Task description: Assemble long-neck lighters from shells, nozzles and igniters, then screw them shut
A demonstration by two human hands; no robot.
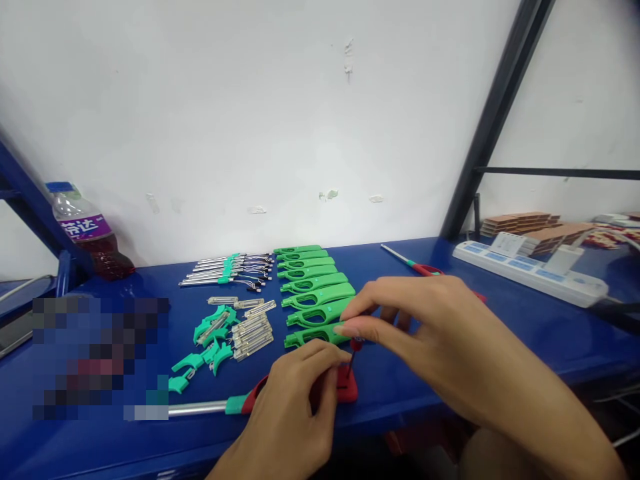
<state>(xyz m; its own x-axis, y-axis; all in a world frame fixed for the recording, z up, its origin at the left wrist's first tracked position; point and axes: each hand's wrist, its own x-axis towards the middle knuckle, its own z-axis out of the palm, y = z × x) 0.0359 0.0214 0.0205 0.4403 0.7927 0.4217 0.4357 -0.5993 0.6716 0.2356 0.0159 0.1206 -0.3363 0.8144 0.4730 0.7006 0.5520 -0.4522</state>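
My left hand [295,407] is closed on a red lighter body [347,389] with a long metal tube [197,408] pointing left, lying at the blue table's front edge. My right hand [425,327] reaches over it, thumb and forefinger pinched on a small part [356,345] just above the red handle; what it is I cannot make out. Right behind the fingers lies a row of several green lighter shells [313,287].
Left of the shells lie metal tubes with wires [227,270], small metal pieces [253,330] and teal triggers [210,333]. A drink bottle [90,233] lies at the back left. A finished red lighter [415,265], a white power strip [530,273] and brown stacks [525,223] sit at the right.
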